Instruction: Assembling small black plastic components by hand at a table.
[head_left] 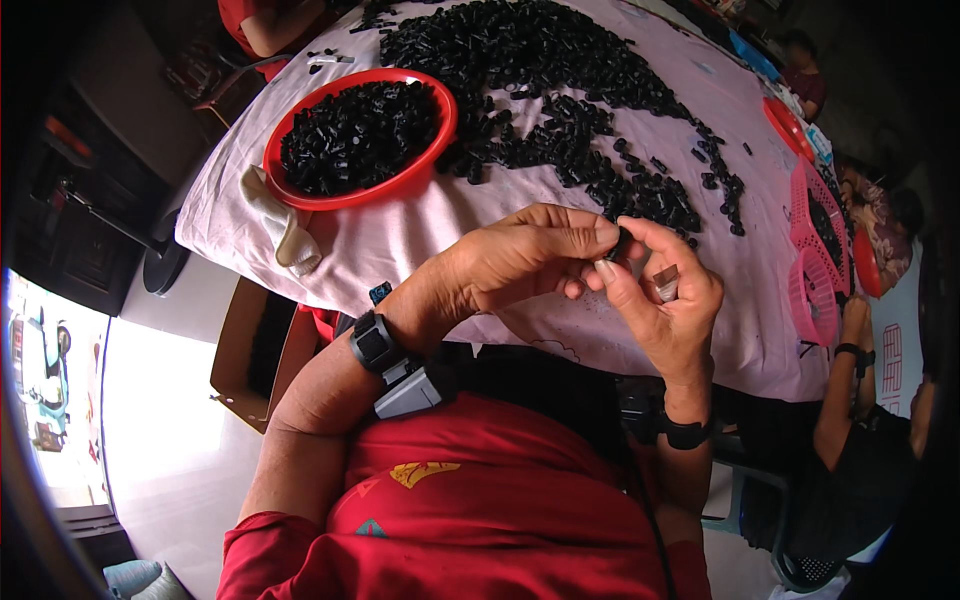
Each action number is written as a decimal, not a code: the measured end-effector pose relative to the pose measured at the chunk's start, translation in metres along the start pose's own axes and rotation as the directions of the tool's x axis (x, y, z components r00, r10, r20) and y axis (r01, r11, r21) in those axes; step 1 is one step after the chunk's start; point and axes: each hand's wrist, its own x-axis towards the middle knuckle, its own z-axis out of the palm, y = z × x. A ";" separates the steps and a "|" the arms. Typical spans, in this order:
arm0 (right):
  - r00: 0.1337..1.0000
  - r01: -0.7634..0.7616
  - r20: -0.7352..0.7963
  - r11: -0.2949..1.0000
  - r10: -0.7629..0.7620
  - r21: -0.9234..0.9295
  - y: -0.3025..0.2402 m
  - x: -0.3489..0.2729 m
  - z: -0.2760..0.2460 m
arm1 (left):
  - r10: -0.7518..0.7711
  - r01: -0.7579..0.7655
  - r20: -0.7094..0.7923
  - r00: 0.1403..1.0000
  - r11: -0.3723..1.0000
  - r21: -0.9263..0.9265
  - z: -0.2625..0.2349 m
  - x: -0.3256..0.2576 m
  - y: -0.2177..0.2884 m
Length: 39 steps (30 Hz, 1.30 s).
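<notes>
Left hand and right hand raised together above the near edge of the worktop, fingertips pinching 1 small black plastic part between them. Right hand also grasping a small grey piece against the palm. Behind: red bowl filled with black parts, large loose heap of black parts on pink cloth, white glove beside the bowl. Pink basket at right edge.

Soft daylight, blown-out glare lower left, dark fisheye-bent rim, sharp centre, slightly blurred edges.
</notes>
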 end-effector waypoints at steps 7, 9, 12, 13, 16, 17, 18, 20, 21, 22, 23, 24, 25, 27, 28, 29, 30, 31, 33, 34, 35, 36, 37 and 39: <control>0.997 0.011 -0.072 0.982 -0.025 -0.189 -0.009 0.001 -0.002 | 0.001 -0.001 0.006 1.000 0.993 -0.115 -0.009 0.001 -0.005; 0.997 0.029 -0.065 0.976 -0.044 -0.217 -0.006 0.001 -0.002 | -0.003 0.007 0.027 1.000 0.988 -0.153 -0.009 0.002 -0.006; 0.995 0.041 -0.073 0.952 -0.066 -0.302 -0.001 0.001 -0.004 | -0.038 0.035 -0.038 0.999 0.995 -0.096 -0.005 0.002 -0.007; 0.994 0.034 -0.089 0.932 -0.071 -0.360 0.000 0.001 -0.004 | -0.039 0.035 -0.038 0.999 0.995 -0.097 -0.004 0.002 -0.007; 0.994 0.030 -0.087 0.922 -0.068 -0.386 0.000 0.002 -0.004 | -0.013 0.012 -0.012 1.000 0.991 -0.137 -0.004 0.002 -0.008; 0.994 0.029 -0.086 0.922 -0.067 -0.386 0.001 0.002 -0.003 | -0.006 0.004 -0.016 1.000 0.990 -0.138 -0.005 0.002 -0.009; 0.996 0.034 -0.064 0.913 -0.066 -0.408 0.003 0.003 -0.003 | 0.001 -0.004 -0.021 1.000 0.990 -0.140 -0.005 0.003 -0.009; 0.997 0.039 -0.044 0.902 -0.064 -0.429 0.004 0.003 -0.002 | -0.008 0.006 -0.018 1.000 0.993 -0.115 -0.003 0.002 -0.008; 0.998 0.018 -0.043 0.892 -0.042 -0.452 0.005 0.002 -0.002 | -0.017 0.016 -0.016 1.000 0.996 -0.088 -0.001 0.002 -0.008; 0.999 -0.003 -0.042 0.881 -0.020 -0.474 0.005 0.002 -0.003 | -0.019 0.017 -0.014 1.000 0.996 -0.088 -0.001 0.002 -0.009; 0.999 -0.003 -0.041 0.881 -0.019 -0.474 0.006 0.003 -0.002 | -0.009 0.008 -0.008 1.000 0.996 -0.085 -0.002 0.002 -0.008; 0.999 0.005 -0.026 0.871 -0.021 -0.492 0.006 0.003 -0.003 | 0.001 -0.001 -0.002 1.000 0.997 -0.082 -0.003 0.002 -0.008; 1.000 0.013 -0.012 0.861 -0.023 -0.509 0.007 0.003 -0.003 | 0.002 -0.002 -0.003 1.000 0.997 -0.083 -0.004 0.002 -0.009; 0.999 0.019 -0.016 0.856 -0.032 -0.516 0.007 0.003 -0.002 | -0.003 0.003 0.004 1.000 0.996 -0.092 -0.005 0.002 -0.009; 0.999 0.026 -0.021 0.852 -0.043 -0.523 0.007 0.003 -0.002 | -0.003 0.004 0.005 1.000 0.996 -0.092 -0.005 0.003 -0.009; 0.999 0.026 -0.020 0.852 -0.042 -0.522 0.007 0.003 -0.002 | -0.001 0.002 0.004 1.000 0.996 -0.088 -0.005 0.003 -0.008; 0.998 0.036 -0.023 0.839 -0.058 -0.544 0.007 0.003 -0.002 | 0.001 0.000 0.004 1.000 0.997 -0.083 -0.005 0.003 -0.008; 0.997 0.046 -0.025 0.824 -0.074 -0.565 0.007 0.003 -0.002 | 0.001 0.000 0.004 1.000 0.996 -0.084 -0.005 0.002 -0.008; 0.997 0.048 -0.028 0.823 -0.077 -0.566 0.007 0.003 -0.001 | -0.005 0.003 -0.027 1.000 0.998 -0.067 -0.004 0.002 -0.008; 0.996 0.050 -0.031 0.822 -0.082 -0.567 0.006 0.003 -0.001 | -0.006 0.004 -0.026 1.000 0.998 -0.068 -0.004 0.002 -0.008; 0.996 0.050 -0.030 0.823 -0.082 -0.566 0.006 0.004 0.000 | -0.007 0.005 -0.030 1.000 0.998 -0.066 -0.004 0.002 -0.008; 0.996 0.055 -0.029 0.820 -0.087 -0.570 0.005 0.004 0.000 | -0.008 0.006 -0.034 0.999 0.998 -0.065 -0.004 0.002 -0.008; 0.995 0.060 -0.028 0.817 -0.093 -0.573 0.005 0.004 0.000 | -0.008 0.006 -0.034 0.999 0.998 -0.066 -0.004 0.002 -0.009; 0.996 0.055 -0.026 0.817 -0.086 -0.575 0.006 0.004 0.000 | -0.009 0.007 -0.031 0.999 0.997 -0.075 -0.004 0.003 -0.009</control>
